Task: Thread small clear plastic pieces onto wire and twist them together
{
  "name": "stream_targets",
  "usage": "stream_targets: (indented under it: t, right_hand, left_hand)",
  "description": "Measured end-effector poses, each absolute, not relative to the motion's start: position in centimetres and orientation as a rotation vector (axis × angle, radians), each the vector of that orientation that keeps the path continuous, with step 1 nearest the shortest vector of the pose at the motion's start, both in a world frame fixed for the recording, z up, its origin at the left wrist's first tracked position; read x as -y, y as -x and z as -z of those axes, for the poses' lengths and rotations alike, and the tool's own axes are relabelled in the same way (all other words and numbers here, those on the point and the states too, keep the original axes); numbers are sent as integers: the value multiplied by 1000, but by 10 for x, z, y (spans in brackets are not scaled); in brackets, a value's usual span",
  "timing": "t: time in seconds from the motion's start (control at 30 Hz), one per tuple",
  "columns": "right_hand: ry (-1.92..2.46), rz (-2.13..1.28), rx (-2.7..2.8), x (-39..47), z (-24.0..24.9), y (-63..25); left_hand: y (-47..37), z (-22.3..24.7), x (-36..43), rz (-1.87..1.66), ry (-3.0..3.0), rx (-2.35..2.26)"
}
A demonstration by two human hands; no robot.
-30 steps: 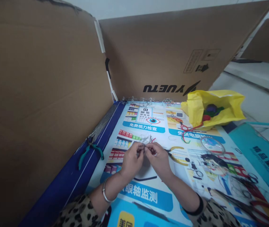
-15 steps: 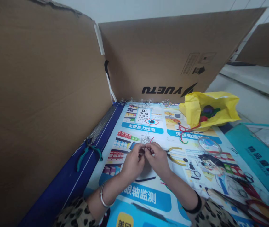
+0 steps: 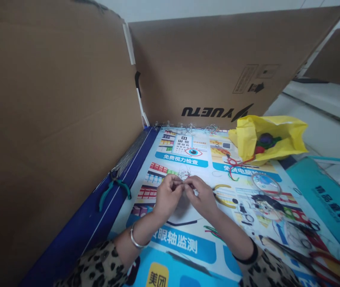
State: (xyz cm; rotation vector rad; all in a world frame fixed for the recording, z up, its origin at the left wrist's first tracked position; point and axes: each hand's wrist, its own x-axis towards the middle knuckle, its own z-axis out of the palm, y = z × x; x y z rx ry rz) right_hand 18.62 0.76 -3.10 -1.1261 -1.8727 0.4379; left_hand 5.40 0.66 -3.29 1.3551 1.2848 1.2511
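My left hand (image 3: 169, 196) and my right hand (image 3: 200, 197) meet over the middle of the printed sheet, fingertips pinched together. Between and just beyond them sticks up a small tangle of thin silvery wire (image 3: 184, 173); its lower part is hidden by my fingers. Right beside my right hand lie yellow-handled pliers (image 3: 226, 195), their jaws partly covered by the hand. A few red and green cords (image 3: 213, 232) rest under my right forearm.
Teal-handled pliers (image 3: 114, 190) lie at the left by a bundle of straight wires (image 3: 129, 153). Cardboard walls (image 3: 206, 63) stand behind and left. A yellow bag (image 3: 295, 137) holds coloured coils. Large scissors (image 3: 310, 261) lie front right. Several wire pieces (image 3: 190, 127) line the back edge.
My hands have shifted slightly and the fingertips have come closer together on the wire. The view has turned a little; more of the red and green cords shows beside my right forearm.
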Motion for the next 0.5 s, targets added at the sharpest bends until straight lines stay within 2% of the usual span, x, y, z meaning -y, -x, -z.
stream_targets:
  t: [0.3,0.5]
  right_hand:
    - [1334,-597,1832,-7,22,-193]
    - [1435,-554,1873,-7,17,-191]
  left_hand:
    - [-48,27,-14,-1352,-1212,-1306]
    - [-46,33,-15,-1365,-1204,-1319]
